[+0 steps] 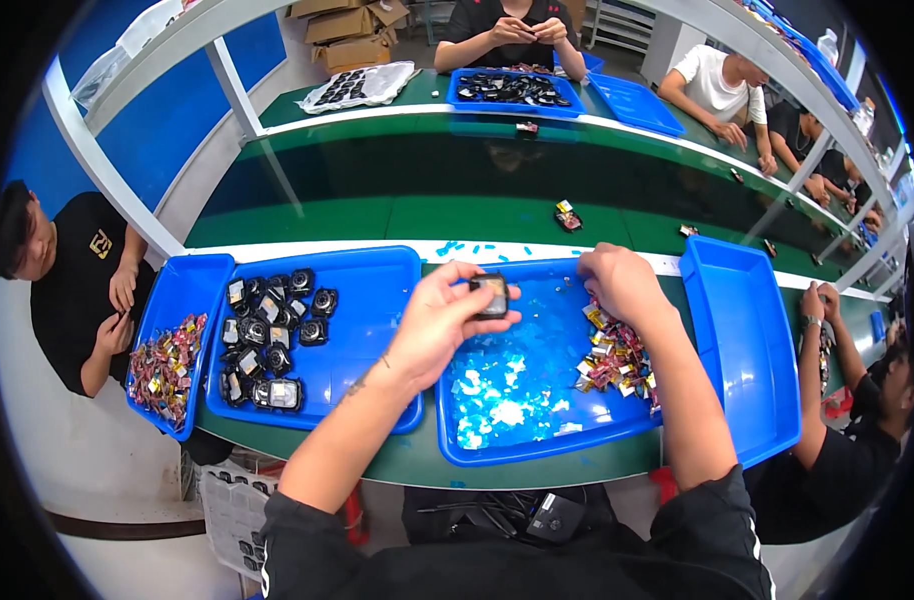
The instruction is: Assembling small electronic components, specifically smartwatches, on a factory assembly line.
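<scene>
My left hand [439,318] grips a small black square device housing [491,296] between thumb and fingers, above the middle blue tray [552,452]. A pale panel shows on its upturned face. My right hand [625,284] is at the tray's far right part, fingers curled down and closed; what they pinch is hidden. Just below it lies a heap of small battery-like parts [617,358] in silver, yellow and red. Bluish-white film scraps [507,395] cover the tray's near left part. Several similar black housings [267,335] sit in the left blue tray [372,300].
A narrow blue tray [199,275] of wired parts stands far left, another blue tray [747,345] at right. Beyond the white ledge, a green conveyor belt [427,210] carries a few small assemblies [567,216]. Co-workers sit across and at both sides; white frame posts [112,160] rise nearby.
</scene>
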Tool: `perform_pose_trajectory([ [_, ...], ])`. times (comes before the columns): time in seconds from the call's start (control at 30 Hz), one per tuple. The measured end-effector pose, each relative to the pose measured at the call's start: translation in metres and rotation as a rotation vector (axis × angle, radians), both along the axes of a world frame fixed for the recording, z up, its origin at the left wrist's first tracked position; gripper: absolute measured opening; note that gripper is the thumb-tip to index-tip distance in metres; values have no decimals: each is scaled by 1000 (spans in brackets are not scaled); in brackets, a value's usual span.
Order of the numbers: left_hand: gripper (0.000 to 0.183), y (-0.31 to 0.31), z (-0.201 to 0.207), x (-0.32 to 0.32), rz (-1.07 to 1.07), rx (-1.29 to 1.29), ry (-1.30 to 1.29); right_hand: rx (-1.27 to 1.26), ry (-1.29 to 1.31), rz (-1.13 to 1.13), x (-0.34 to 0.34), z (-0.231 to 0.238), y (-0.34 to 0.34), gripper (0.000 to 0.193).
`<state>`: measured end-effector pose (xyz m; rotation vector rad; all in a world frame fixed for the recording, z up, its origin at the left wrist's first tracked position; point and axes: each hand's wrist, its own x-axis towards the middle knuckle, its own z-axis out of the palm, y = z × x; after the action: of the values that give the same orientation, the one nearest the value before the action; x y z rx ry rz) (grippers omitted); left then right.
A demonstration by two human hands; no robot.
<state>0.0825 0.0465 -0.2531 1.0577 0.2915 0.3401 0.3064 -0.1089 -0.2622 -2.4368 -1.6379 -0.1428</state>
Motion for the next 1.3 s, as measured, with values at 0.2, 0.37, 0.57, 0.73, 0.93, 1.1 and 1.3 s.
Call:
perform_pose_trajectory([
  [0.2,35,-10,-8,-11,-8,111,69,100,-209,57,0,-6,-7,5],
  [0.37,30,-18,-12,-13,111,739,92,584,667,-182,-68,17,-25,2],
  [0.57,21,-30,-21,-13,138,994,-106,663,1236,-92,-123,15,-33,6],
  [0.73,17,-32,-16,-17,102,998,-118,680,1420,-83,-121,11,-34,6],
  [0.93,13,-36,-20,-18,123,1016,-129,564,1439,-7,-118,14,-41,7],
  [1.1,21,-31,-19,-16,245,1590,-450,361,1627,78,-95,6,-35,10],
  [1.3,16,-38,-18,-12,277,1308,-300,375,855,-94,-103,-4,-21,12],
])
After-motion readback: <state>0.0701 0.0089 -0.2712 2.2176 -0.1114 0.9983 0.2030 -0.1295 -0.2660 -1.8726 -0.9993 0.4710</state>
